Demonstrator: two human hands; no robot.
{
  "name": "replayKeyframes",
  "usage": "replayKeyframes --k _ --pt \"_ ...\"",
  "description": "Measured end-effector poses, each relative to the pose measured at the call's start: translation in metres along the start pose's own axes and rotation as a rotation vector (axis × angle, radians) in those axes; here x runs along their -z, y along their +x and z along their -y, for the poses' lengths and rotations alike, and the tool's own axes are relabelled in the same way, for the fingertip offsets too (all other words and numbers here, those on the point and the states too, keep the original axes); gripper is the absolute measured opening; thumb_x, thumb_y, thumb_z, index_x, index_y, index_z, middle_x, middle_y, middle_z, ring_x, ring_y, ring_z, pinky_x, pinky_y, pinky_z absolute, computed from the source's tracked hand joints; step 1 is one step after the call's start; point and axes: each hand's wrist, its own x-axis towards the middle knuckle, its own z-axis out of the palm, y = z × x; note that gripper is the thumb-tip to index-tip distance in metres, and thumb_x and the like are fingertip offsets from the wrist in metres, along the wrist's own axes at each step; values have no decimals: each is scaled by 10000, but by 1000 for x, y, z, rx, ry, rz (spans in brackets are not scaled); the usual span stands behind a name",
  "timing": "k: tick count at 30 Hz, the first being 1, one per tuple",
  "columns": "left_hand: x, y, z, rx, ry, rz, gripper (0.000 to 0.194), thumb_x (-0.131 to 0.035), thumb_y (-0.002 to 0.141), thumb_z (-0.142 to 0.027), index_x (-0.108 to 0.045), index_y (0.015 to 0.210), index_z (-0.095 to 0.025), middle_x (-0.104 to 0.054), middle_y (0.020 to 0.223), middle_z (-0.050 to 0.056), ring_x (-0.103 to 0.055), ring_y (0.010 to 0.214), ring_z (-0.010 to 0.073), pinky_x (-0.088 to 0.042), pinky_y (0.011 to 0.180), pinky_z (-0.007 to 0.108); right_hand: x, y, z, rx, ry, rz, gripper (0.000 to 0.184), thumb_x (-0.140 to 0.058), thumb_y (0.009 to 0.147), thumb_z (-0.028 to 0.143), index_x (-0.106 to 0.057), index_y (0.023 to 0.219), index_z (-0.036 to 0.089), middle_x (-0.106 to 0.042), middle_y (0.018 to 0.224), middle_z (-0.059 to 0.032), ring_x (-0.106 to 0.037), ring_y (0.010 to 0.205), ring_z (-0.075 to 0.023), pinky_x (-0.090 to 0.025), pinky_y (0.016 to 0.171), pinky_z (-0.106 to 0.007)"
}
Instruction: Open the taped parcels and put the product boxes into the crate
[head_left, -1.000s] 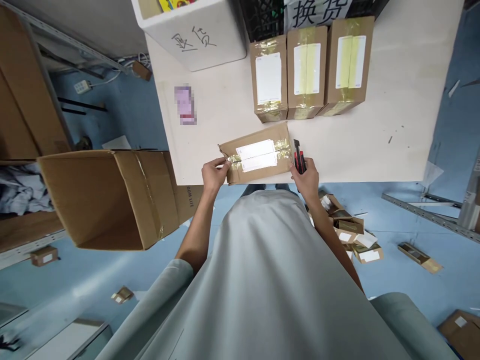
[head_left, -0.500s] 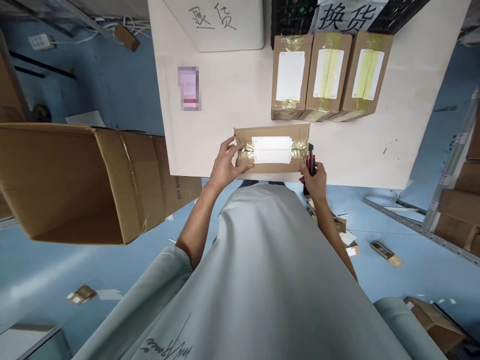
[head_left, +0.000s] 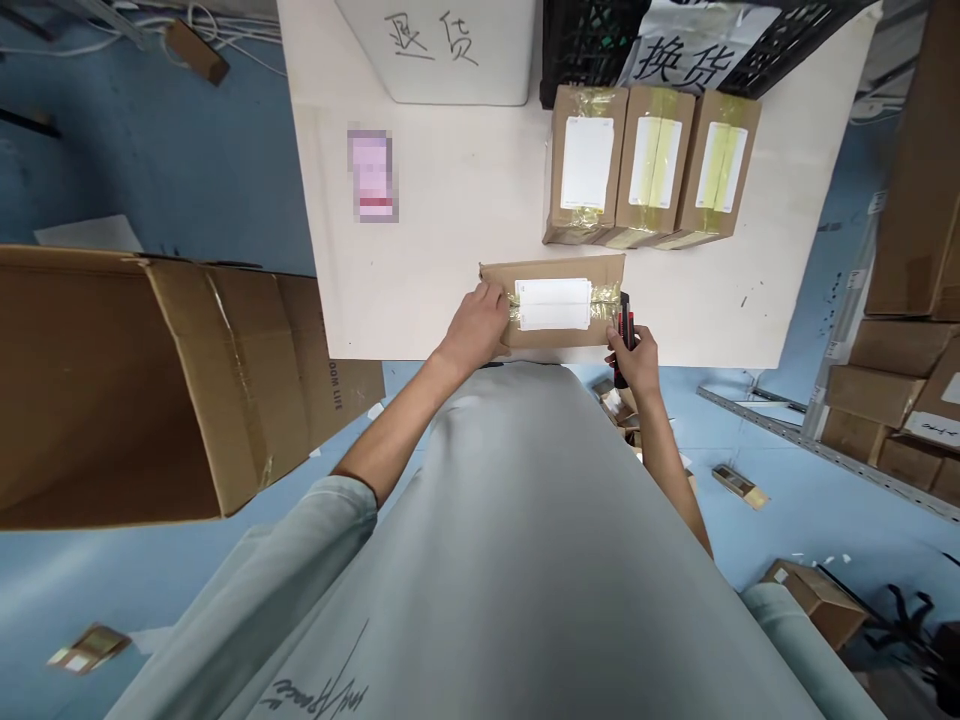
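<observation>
The brown carton [head_left: 551, 341] lies at the table's [head_left: 450, 220] near edge, its long side almost parallel to it. Its cardboard is creased, with a rough upper-left corner; wrinkled, shiny yellowish tape shows at both ends of a white label [head_left: 553, 304], crossed lengthwise by a faint line. The left hand [head_left: 480, 320] curls its fingers over the carton's left end, gripping it. The right hand [head_left: 636, 358] closes around a black-and-red cutter [head_left: 625, 322], fingertips at the carton's right end.

The table has open surface to both sides of the carton, but only a narrow strip separates it from three taped boxes [head_left: 651, 165] towards the table's far side. At the table's far side, a white bin [head_left: 457, 70] reads "退货" and a sheet [head_left: 690, 50] on a black crate [head_left: 592, 45] reads "换货". Left of the table, a large open box [head_left: 247, 370] shows "OOM LIFE". The label's print is too small to read.
</observation>
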Motion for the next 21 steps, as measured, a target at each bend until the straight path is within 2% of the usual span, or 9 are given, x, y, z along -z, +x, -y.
replayKeyframes --k 7,12,14,16,18,21 --pt "7 12 -1 8 -26 18 712 -1014 650 -247 -707 1275 -97 -626 1363 268 -587 1358 560 -525 1087 617 -5 -4 2 0 40 -21 730 -774 817 895 -557 1087 252 -693 810 47 -707 603 -166 -560 590 -295" --pt "16 -3 -3 -9 8 8 670 -998 724 -311 -720 1315 -162 -653 1398 223 -598 1348 496 -558 1086 605 -5 -10 4 -22 -19 -36 698 -722 886 886 -571 1120 247 -743 886 -7 -745 657 -211 -582 667 -339" --pt "20 -12 -1 5 -48 -30 674 -1005 756 -366 -723 1346 -203 -671 1411 186 -590 1375 467 -547 1146 609 0 -15 8 6 -150 -117 649 -645 968 862 -599 1168 246 -784 949 -57 -764 731 -254 -590 737 -374" --pt "21 -19 2 64 -134 -119 580 -948 861 -422 -721 1365 -245 -689 1410 151 -582 1412 426 -526 1210 594 7 -21 16 84 -286 -188 593 -507 1076 803 -634 1253 252 -813 995 -91 -777 833 -300 -583 807 -399" --pt "20 -24 6 194 -226 -241 467 -859 963 -424 -712 1374 -260 -698 1400 138 -610 1397 377 -547 1201 545 12 -25 31 201 -399 -140 550 -405 1149 712 -666 1334 265 -830 1003 -98 -776 898 -330 -564 837 -400" --pt "12 -24 14 429 -402 -334 494 -859 938 -359 -685 1384 -236 -706 1385 134 -727 1165 293 -632 1018 445 8 -28 67 414 -597 103 472 -428 1181 587 -716 1380 271 -849 1074 -106 -774 961 -345 -522 837 -374"
